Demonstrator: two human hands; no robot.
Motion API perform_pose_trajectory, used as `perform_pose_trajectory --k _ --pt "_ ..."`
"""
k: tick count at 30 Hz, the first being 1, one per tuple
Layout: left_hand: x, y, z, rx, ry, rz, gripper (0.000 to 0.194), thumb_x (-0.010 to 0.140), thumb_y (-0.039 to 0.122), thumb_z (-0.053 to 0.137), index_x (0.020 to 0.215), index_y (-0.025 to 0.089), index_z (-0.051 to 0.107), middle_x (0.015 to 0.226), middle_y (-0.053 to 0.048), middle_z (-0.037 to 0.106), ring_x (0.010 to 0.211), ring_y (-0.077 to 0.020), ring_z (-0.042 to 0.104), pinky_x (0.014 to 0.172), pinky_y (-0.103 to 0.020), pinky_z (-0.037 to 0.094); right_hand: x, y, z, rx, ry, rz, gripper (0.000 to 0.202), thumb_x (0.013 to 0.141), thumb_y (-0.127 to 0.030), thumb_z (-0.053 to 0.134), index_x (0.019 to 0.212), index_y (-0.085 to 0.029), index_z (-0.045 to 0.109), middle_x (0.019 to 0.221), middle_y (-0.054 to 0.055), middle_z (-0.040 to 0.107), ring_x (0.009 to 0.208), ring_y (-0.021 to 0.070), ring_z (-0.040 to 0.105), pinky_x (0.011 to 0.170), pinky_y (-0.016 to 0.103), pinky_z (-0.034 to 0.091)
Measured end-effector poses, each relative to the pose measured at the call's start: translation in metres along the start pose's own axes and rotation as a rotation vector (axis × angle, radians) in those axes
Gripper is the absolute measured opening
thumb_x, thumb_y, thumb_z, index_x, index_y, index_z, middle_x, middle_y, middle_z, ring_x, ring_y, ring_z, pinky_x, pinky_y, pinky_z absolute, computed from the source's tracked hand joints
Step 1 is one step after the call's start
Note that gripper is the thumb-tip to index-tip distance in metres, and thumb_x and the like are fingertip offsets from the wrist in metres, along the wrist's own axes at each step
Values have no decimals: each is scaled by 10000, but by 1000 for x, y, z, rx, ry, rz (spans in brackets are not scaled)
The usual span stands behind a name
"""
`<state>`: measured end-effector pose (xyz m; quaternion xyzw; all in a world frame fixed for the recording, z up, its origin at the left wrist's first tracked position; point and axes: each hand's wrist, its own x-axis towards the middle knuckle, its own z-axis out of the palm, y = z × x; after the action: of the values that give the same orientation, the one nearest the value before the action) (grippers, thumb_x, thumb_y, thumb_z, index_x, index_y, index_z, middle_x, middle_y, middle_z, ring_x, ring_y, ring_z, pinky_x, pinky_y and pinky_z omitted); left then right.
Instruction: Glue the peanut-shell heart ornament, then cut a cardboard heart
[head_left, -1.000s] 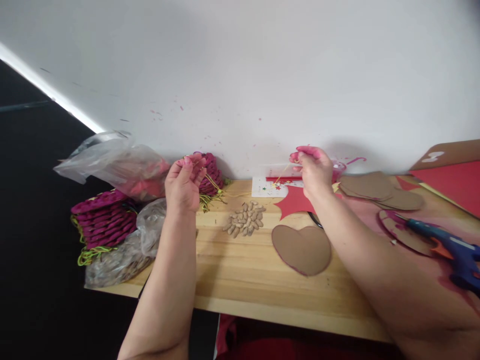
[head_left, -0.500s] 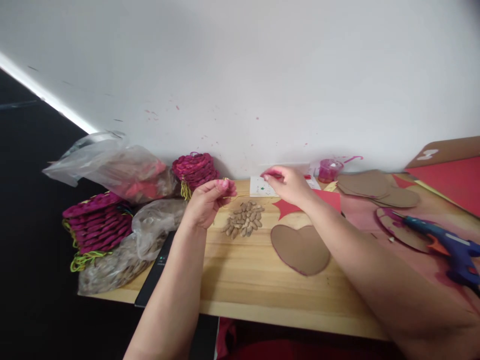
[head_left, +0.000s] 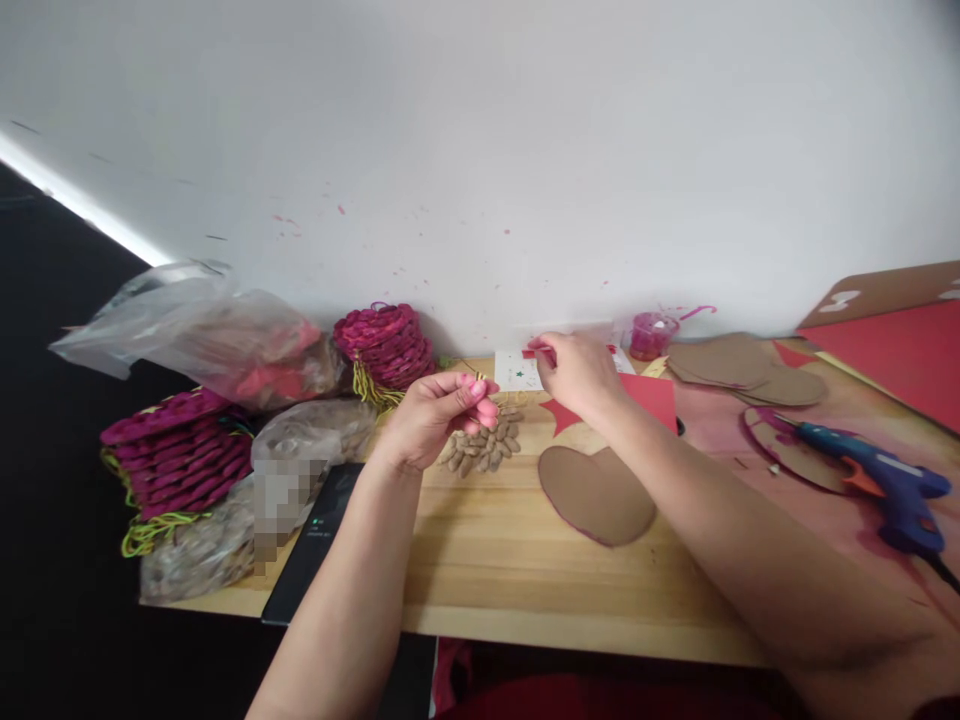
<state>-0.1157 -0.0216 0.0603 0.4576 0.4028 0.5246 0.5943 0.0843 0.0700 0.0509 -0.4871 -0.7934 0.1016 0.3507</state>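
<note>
My left hand [head_left: 450, 412] is closed in a pinch on a thin yellow cord [head_left: 481, 377], its fingertips stained pink. The hand hovers in front of a pile of small tan pods or shells [head_left: 487, 448]; their exact kind cannot be told. To the right, my right hand [head_left: 581, 372] has thumb and forefinger pressed together over a white paper [head_left: 511, 372] with writing. What those fingertips hold, if anything, is too small to make out. Beneath the right wrist lies a red paper [head_left: 651, 400] with a jagged edge, and nearer sits a cardboard heart [head_left: 598, 495].
A blue glue gun [head_left: 892, 485] rests on pink-stained wood at right, near stacked cardboard shapes [head_left: 724, 362] and a pink-stained cup [head_left: 652, 336]. At left are purple strung bundles [head_left: 176, 455], [head_left: 384, 342] plastic bags [head_left: 259, 345] and a dark flat device [head_left: 311, 550].
My left hand has moved right toward my right hand and now partly covers the pod pile. My right hand stays pinched in nearly the same place. The view has shifted slightly.
</note>
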Motion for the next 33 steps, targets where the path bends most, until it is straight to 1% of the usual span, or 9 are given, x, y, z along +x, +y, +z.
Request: perform_pose_trajectory --k 2,4,7,9,12,15,21,25,33 --pt "0 -1 4 -8 -11 -7 330 685 373 893 787 99 740 633 -58 724 537 -105 653 458 -155 462 -2 -3 -2 104 21 -77 376 818 -150 645 1185 -160 725 1248 173 694 1252 359 569 1057 527 446" --pt "-1 -2 7 -8 -28 -16 329 683 371 895 787 100 742 634 -60 726 534 -110 660 453 -155 469 -7 -14 -1 451 -103 -135 450 862 -216 627 1312 -207 640 1391 130 612 1277 291 561 1039 460 481" --pt "-1 -2 9 -13 -61 -19 321 678 367 899 763 103 738 628 -59 722 521 -118 665 447 -158 484 -17 -32 6 981 -460 -126 437 1004 -394 453 1402 -237 542 1030 70 731 864 191 692 780 365 568" --pt "-2 -1 8 -39 -75 -13 314 675 355 903 755 100 737 609 -49 707 494 -113 650 429 -155 479 -20 -39 11 1102 -534 -123 444 1029 -468 395 1308 -195 607 744 18 677 666 161 641 659 312 529" --pt "-3 3 5 -142 -68 19 292 695 332 893 790 100 743 575 -19 671 460 -91 619 391 -132 446 -21 -38 17 994 -378 -153 409 994 -508 494 988 -163 712 692 5 621 644 130 576 623 264 448" --pt "-3 8 3 -316 21 89 196 795 309 822 786 140 723 566 20 638 485 -78 623 403 -115 453 -19 -33 20 808 -263 -168 394 979 -491 531 884 -167 734 676 -8 578 635 118 524 611 255 397" --pt "4 9 -4 -503 310 269 223 979 341 599 811 245 709 762 47 743 825 -118 750 762 -218 604 -23 -32 23 621 -322 -161 349 998 -412 501 879 -181 735 653 -22 555 601 111 486 594 247 352" --pt "12 4 -12 -462 420 406 195 946 391 644 829 256 723 851 32 784 969 -174 751 963 -368 577 -27 -35 26 460 -417 -171 321 1004 -340 484 864 -182 727 610 -25 556 571 109 486 601 251 341" --pt "22 -15 -19 -36 483 509 316 735 441 843 842 158 752 793 -53 775 817 -193 758 868 -342 581 -28 -39 14 385 -400 -320 275 981 -277 526 771 -179 675 619 -20 592 590 104 507 626 257 322"
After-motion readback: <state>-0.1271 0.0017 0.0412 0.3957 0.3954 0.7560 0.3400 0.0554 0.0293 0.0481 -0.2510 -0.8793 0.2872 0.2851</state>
